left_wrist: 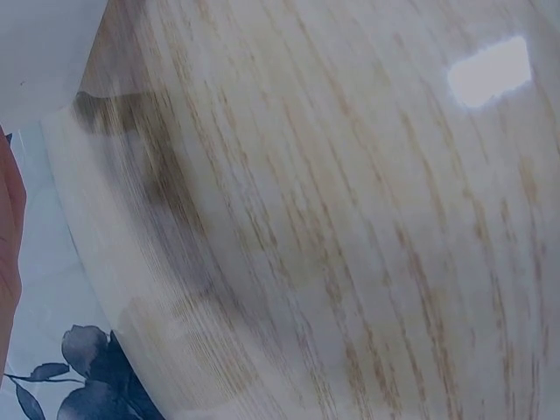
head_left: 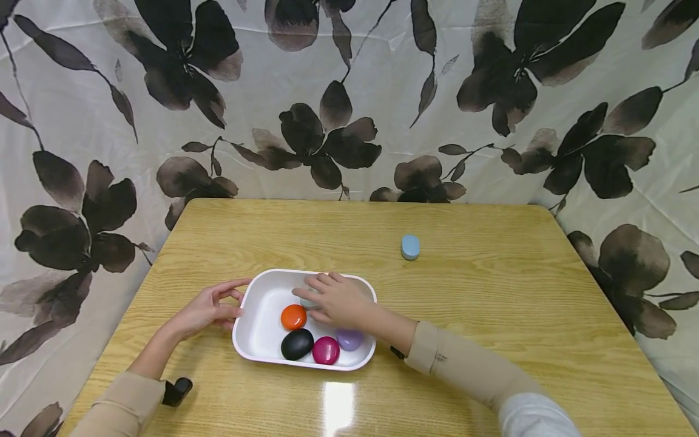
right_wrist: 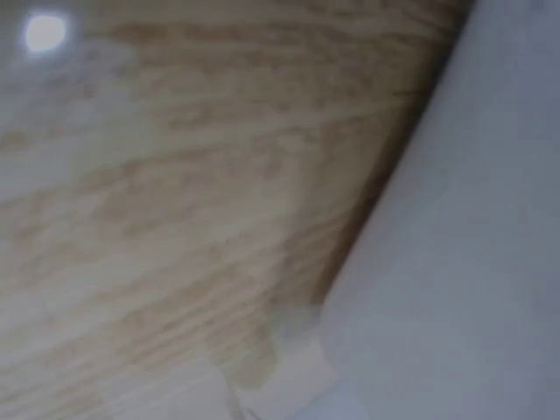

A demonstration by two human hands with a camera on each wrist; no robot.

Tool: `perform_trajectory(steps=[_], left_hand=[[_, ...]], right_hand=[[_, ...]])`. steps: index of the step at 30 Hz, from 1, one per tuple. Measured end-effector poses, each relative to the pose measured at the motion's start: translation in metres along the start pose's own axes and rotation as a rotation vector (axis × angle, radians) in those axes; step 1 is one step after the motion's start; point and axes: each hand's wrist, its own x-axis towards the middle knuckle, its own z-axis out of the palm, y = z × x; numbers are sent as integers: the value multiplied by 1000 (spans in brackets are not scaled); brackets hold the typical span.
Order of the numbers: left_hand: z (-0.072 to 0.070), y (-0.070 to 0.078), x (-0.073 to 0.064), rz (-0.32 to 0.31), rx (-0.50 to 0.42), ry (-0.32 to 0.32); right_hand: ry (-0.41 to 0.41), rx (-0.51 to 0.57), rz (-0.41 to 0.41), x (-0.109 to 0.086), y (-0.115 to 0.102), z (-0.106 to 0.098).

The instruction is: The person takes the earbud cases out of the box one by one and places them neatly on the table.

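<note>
A white tray [head_left: 262, 337] sits on the table, holding several smooth, stone-like pieces. An orange piece [head_left: 293, 317] lies near the middle, with a black one [head_left: 297, 345], a magenta one [head_left: 326, 351] and a purple one [head_left: 350, 339] along the near side. My left hand [head_left: 210, 308] holds the tray's left end, index finger on the rim and thumb lower on the wall. Inside the tray, my right hand [head_left: 341, 301] spreads its fingers over a pale grey-blue piece [head_left: 308, 299], which it partly hides. The wrist views do not show the right hand's fingers.
A light blue piece [head_left: 410, 247] lies on the wooden table [head_left: 491, 267], beyond the tray to the right. Behind the table hangs a white cloth [head_left: 404, 139] with dark flowers. The right forearm crosses the tray's right end.
</note>
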Motion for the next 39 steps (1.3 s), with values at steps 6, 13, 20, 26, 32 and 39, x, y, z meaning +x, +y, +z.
perform_trajectory(steps=[6, 13, 20, 26, 32, 39], left_hand=[[0, -1, 0, -2, -1, 0], [0, -2, 0, -2, 10, 2], [-1, -2, 0, -4, 18, -4], [0, -2, 0, 1, 13, 1], [-1, -2, 0, -12, -12, 0], [0, -2, 0, -20, -4, 0]], right_hand=[[-17, -18, -9, 3, -3, 12], [2, -17, 4, 3, -6, 21], [8, -40, 11, 3, -7, 26], [66, -31, 0, 2, -5, 29], [110, -45, -8, 3, -5, 28], [147, -33, -17, 3, -3, 24]])
